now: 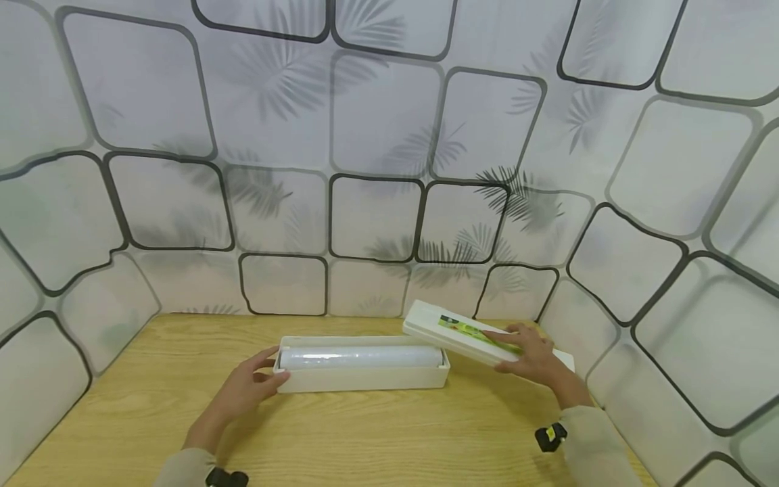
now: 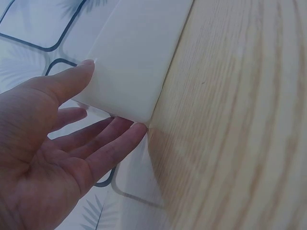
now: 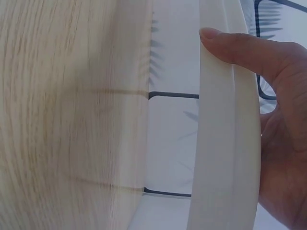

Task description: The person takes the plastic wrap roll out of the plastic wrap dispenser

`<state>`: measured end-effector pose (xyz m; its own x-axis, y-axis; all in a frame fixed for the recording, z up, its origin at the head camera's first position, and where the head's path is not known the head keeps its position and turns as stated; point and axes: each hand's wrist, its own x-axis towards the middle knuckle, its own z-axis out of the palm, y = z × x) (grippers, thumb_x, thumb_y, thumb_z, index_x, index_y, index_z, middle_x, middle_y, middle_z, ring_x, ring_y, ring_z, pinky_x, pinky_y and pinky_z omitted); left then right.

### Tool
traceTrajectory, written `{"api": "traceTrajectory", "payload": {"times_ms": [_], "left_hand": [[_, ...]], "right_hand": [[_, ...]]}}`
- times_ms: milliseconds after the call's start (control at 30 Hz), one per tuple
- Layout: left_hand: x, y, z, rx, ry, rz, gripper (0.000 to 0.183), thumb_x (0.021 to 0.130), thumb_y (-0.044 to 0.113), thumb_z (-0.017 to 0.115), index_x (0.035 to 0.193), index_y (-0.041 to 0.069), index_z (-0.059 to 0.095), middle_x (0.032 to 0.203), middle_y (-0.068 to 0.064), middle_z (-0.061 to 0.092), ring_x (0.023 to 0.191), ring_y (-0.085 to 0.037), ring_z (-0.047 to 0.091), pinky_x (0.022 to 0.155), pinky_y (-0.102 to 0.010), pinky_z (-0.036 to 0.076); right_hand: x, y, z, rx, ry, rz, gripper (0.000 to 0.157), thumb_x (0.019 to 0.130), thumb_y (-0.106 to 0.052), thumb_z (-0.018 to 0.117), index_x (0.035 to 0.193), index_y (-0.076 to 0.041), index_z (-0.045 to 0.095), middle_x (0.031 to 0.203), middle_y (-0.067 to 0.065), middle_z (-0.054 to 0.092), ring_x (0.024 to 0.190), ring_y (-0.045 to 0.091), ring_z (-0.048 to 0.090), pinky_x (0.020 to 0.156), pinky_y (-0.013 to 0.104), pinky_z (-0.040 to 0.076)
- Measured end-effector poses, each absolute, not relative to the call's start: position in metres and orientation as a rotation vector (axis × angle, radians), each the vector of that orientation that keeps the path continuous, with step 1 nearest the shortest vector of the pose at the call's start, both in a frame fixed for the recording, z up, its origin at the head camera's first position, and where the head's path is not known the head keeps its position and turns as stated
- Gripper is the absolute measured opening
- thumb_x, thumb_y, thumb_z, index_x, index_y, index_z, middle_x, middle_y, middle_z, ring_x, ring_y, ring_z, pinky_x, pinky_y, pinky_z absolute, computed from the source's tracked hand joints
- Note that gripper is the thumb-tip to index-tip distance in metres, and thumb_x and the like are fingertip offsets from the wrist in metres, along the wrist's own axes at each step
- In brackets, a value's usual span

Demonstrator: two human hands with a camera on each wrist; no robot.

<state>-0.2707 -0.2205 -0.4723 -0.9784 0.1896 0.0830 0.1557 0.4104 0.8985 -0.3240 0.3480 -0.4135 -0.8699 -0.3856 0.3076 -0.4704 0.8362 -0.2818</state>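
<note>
Your left hand [image 1: 245,387] grips the left end of the long white box [image 1: 365,381] cradling a glossy cylindrical roll [image 1: 362,356], wood-grain tabletop [image 1: 353,433] open before the box's front edge, while your right hand [image 1: 531,357] grasps the flat white green-labelled lid [image 1: 464,336] slanting past its right end.

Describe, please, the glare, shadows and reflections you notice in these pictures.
Head: white glare streaks the plastic-wrap roll; left wrist: a shadow darkens the wood-grain tabletop beside the left hand; right wrist: the tabletop faintly mirrors dark lines of the patterned backdrop.

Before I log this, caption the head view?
Left hand holds white box, film roll inside; right hand holds labelled lid.
</note>
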Motion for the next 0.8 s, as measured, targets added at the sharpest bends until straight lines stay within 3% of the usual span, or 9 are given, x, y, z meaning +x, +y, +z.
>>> {"api": "traceTrajectory", "payload": {"times_ms": [133,433,800], "left_hand": [[-0.271,-0.220,-0.472,0.319,2.612,1.664,0.070,0.101,0.021,0.069,0.157,-0.003,0.035,0.145,-0.041,0.048,0.108,-0.036,0.072,0.080,-0.034,0.066],[-0.270,-0.219,-0.471,0.310,2.610,1.669,0.071,0.100,0.021,0.069,0.157,-0.004,0.035,0.144,-0.041,0.049,0.108,-0.036,0.072,0.080,-0.034,0.066],[-0.271,-0.220,-0.473,0.302,2.613,1.658,0.072,0.100,0.022,0.069,0.157,-0.005,0.033,0.146,-0.041,0.048,0.109,-0.037,0.071,0.081,-0.033,0.066]], "right_hand": [[-0.323,0.351,-0.414,0.637,-2.780,0.504,0.080,0.078,-0.067,0.078,0.141,-0.021,0.065,0.138,0.028,0.055,0.122,0.054,0.049,0.081,0.067,0.036],[-0.324,0.357,-0.418,0.579,-2.814,0.544,0.068,0.081,-0.039,0.086,0.141,-0.017,0.064,0.138,0.033,0.052,0.122,0.058,0.045,0.081,0.065,0.032],[-0.327,0.365,-0.417,0.495,-2.885,0.486,0.072,0.082,-0.046,0.084,0.145,-0.018,0.061,0.141,0.032,0.052,0.123,0.057,0.046,0.077,0.068,0.038]]}}
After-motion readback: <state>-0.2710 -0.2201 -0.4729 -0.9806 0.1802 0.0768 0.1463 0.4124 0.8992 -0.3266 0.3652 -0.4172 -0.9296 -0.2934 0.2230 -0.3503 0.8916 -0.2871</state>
